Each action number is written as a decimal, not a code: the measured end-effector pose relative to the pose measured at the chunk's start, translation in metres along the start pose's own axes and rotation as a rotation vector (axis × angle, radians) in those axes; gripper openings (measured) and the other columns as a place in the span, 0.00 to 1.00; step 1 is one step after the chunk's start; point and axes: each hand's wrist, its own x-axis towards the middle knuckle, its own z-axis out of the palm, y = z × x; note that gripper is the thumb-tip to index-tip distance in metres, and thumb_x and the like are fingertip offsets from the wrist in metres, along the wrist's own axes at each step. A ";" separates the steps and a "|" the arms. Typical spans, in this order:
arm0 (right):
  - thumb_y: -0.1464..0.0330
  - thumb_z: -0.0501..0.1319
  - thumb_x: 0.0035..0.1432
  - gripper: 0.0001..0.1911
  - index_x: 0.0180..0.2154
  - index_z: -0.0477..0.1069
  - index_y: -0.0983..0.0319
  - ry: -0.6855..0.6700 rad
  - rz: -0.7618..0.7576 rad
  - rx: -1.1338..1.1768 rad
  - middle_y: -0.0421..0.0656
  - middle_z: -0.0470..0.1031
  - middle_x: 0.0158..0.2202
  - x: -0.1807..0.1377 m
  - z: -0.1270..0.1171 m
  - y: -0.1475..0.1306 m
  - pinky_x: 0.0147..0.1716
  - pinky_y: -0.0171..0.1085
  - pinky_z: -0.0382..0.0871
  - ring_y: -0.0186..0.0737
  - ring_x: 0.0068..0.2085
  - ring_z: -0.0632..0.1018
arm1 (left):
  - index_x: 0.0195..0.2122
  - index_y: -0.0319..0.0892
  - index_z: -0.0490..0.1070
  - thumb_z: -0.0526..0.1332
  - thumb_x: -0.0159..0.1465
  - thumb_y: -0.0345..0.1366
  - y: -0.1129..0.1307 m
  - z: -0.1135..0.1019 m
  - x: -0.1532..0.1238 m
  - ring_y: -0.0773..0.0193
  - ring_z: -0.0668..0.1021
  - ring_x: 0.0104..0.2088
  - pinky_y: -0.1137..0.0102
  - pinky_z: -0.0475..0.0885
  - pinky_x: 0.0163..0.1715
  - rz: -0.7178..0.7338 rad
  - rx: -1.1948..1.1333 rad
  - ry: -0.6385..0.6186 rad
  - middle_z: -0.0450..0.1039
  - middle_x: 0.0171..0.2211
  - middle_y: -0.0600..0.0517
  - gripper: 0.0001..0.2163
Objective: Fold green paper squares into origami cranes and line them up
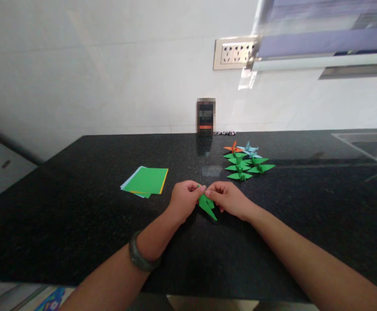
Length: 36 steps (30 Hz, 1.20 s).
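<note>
My left hand (pixel 184 198) and my right hand (pixel 229 198) meet over the black stone counter (pixel 78 216), both pinching a folded green paper piece (pixel 207 206) whose pointed tips hang down between them. Each hand's fingers are closed on its upper part. A dark bangle sits on my left wrist.
A stack of flat paper sheets (pixel 146 181), green on top, lies left of my hands. Several folded paper cranes (pixel 245 163), mostly green with an orange and a blue one, sit behind to the right. A small dark box (pixel 206 115) stands against the wall, under a socket plate (pixel 235 52). A sink (pixel 369 144) is far right.
</note>
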 end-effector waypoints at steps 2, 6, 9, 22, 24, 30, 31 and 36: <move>0.62 0.59 0.50 0.11 0.24 0.67 0.64 0.026 0.016 0.042 0.33 0.60 0.16 0.001 0.003 -0.002 0.12 0.27 0.54 0.26 0.16 0.60 | 0.22 0.37 0.70 0.64 0.49 0.41 -0.001 -0.001 0.001 0.71 0.66 0.16 0.75 0.61 0.17 0.023 0.021 0.044 0.66 0.15 0.56 0.11; 0.64 0.58 0.50 0.10 0.22 0.64 0.63 0.047 0.009 0.106 0.33 0.59 0.15 0.003 0.007 -0.008 0.13 0.26 0.51 0.25 0.16 0.59 | 0.22 0.37 0.69 0.63 0.50 0.42 0.000 0.000 0.000 0.71 0.65 0.17 0.75 0.59 0.18 0.073 0.059 0.106 0.65 0.16 0.56 0.11; 0.63 0.56 0.52 0.13 0.21 0.61 0.62 -0.001 0.011 0.150 0.31 0.56 0.13 0.003 0.008 -0.010 0.13 0.27 0.49 0.25 0.14 0.56 | 0.22 0.38 0.68 0.61 0.52 0.41 0.001 0.001 -0.001 0.71 0.65 0.18 0.75 0.59 0.19 0.099 0.081 0.123 0.63 0.16 0.57 0.11; 0.60 0.56 0.52 0.14 0.22 0.61 0.63 -0.007 -0.061 0.113 0.33 0.57 0.17 0.004 0.009 -0.010 0.18 0.29 0.50 0.26 0.19 0.57 | 0.22 0.40 0.63 0.56 0.57 0.38 0.007 -0.001 -0.003 0.69 0.65 0.20 0.73 0.58 0.22 0.214 0.360 0.196 0.61 0.18 0.57 0.09; 0.60 0.57 0.51 0.14 0.21 0.61 0.63 0.021 -0.084 0.077 0.33 0.57 0.17 0.005 0.008 -0.011 0.17 0.29 0.50 0.26 0.19 0.57 | 0.22 0.40 0.63 0.56 0.57 0.38 0.010 -0.001 -0.005 0.69 0.65 0.21 0.73 0.58 0.22 0.221 0.356 0.207 0.61 0.18 0.57 0.09; 0.56 0.58 0.51 0.18 0.21 0.62 0.63 -0.007 -0.033 0.111 0.32 0.56 0.15 0.006 0.006 -0.011 0.15 0.28 0.50 0.26 0.17 0.57 | 0.22 0.40 0.62 0.56 0.57 0.39 0.008 -0.002 -0.003 0.69 0.67 0.21 0.74 0.59 0.22 0.218 0.342 0.220 0.62 0.18 0.57 0.10; 0.55 0.57 0.51 0.18 0.22 0.61 0.63 -0.037 -0.021 0.140 0.32 0.56 0.15 0.006 0.007 -0.011 0.14 0.28 0.50 0.26 0.17 0.57 | 0.23 0.40 0.63 0.56 0.57 0.39 0.006 -0.002 -0.002 0.68 0.67 0.22 0.74 0.59 0.22 0.218 0.340 0.231 0.63 0.19 0.57 0.10; 0.61 0.65 0.43 0.15 0.25 0.63 0.64 -0.108 -0.059 0.189 0.34 0.62 0.20 0.002 0.011 -0.011 0.18 0.28 0.53 0.26 0.20 0.61 | 0.23 0.40 0.64 0.57 0.57 0.41 0.003 -0.003 -0.001 0.69 0.69 0.21 0.74 0.61 0.23 0.239 0.310 0.254 0.65 0.19 0.56 0.11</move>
